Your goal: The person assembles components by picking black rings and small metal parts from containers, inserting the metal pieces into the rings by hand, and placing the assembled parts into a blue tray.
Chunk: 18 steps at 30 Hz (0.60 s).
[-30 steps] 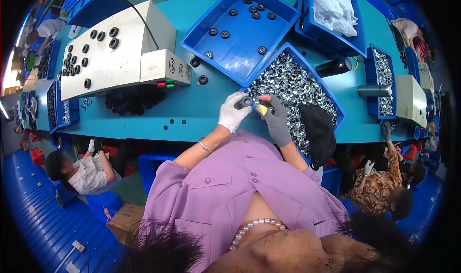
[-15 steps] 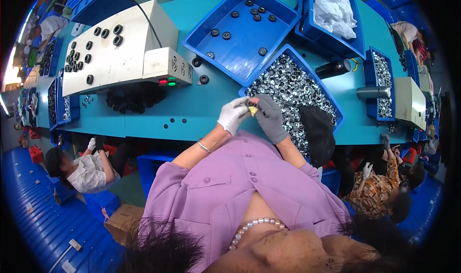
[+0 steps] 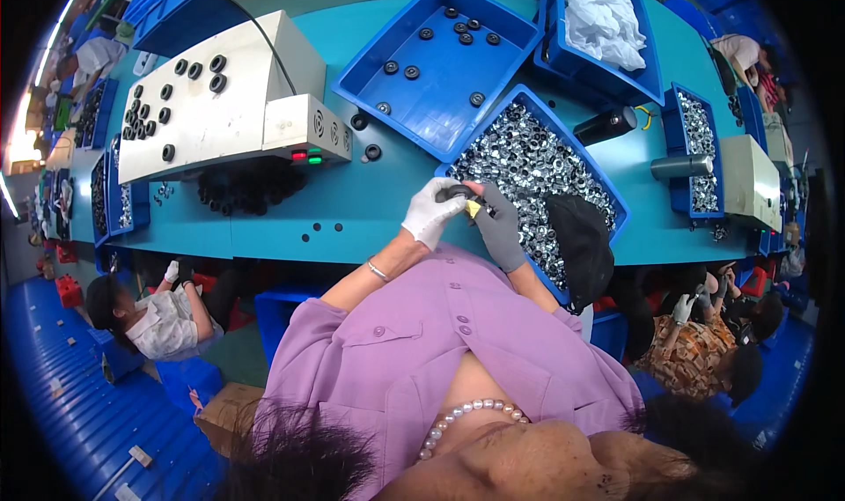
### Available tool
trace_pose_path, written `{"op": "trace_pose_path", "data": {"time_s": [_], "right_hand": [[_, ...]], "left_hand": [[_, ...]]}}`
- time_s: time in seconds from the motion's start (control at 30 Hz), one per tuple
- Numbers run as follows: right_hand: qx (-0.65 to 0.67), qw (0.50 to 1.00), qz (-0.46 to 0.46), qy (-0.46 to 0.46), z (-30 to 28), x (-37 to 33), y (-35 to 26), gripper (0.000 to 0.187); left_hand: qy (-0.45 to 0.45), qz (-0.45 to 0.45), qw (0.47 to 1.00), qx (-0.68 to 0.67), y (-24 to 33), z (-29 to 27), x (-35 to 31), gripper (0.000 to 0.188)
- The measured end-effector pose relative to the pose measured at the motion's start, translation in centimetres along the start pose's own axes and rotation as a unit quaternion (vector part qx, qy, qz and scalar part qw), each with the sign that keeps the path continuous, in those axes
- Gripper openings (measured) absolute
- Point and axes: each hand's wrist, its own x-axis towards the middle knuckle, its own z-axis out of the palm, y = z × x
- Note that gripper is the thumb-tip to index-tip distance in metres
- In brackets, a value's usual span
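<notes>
My left hand (image 3: 429, 214), in a white glove, pinches a black ring-shaped part (image 3: 454, 192) above the table's front edge. Against the ring's right side is my right hand (image 3: 500, 230), in a grey glove with bare fingertips, its fingers closed. A small yellow piece (image 3: 473, 209) shows at its thumb; whether it is held or wrapped on is unclear. Just beyond and right of my hands lies a blue tray (image 3: 620, 203) full of small shiny metal rings (image 3: 546, 162). What else the right fingertips grip is hidden.
A cream machine (image 3: 220, 118) at left carries several black rings on top, with a dark pile beneath. Behind my hands stands a blue tray (image 3: 431, 105) with scattered black rings. A black cloth (image 3: 578, 250) hangs over the metal-ring tray's edge. Co-workers sit on both sides.
The black ring now shows more plainly in my left hand, tilted between the gloves. The right hand and yellow piece have shifted slightly right. The whole view has moved a little.
</notes>
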Motion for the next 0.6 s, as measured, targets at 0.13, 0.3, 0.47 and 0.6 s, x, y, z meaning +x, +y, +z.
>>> {"op": "trace_pose_path", "data": {"time_s": [0.13, 0.3, 0.47, 0.6], "right_hand": [[-0.02, 0.998, -0.024, 0.052, 0.2, 0.1, -0.9, 0.037], [0.005, 0.994, -0.003, 0.105, 1.3, 0.5, -1.0, 0.036], [0.02, 0.994, -0.01, 0.104, 0.9, 1.4, -1.2, 0.034], [-0.079, 0.991, -0.087, 0.061, -1.4, 3.2, -1.3, 0.031]], "left_hand": [[0.044, 0.118, 0.965, 0.229, 1.3, 1.8, 0.2, 0.019], [0.091, 0.145, 0.96, 0.222, 1.9, 2.9, 1.2, 0.01], [0.098, 0.173, 0.956, 0.215, 1.5, 3.0, 1.7, 0.014], [0.076, 0.035, 0.983, 0.163, 3.0, 2.3, 2.3, 0.026]]}}
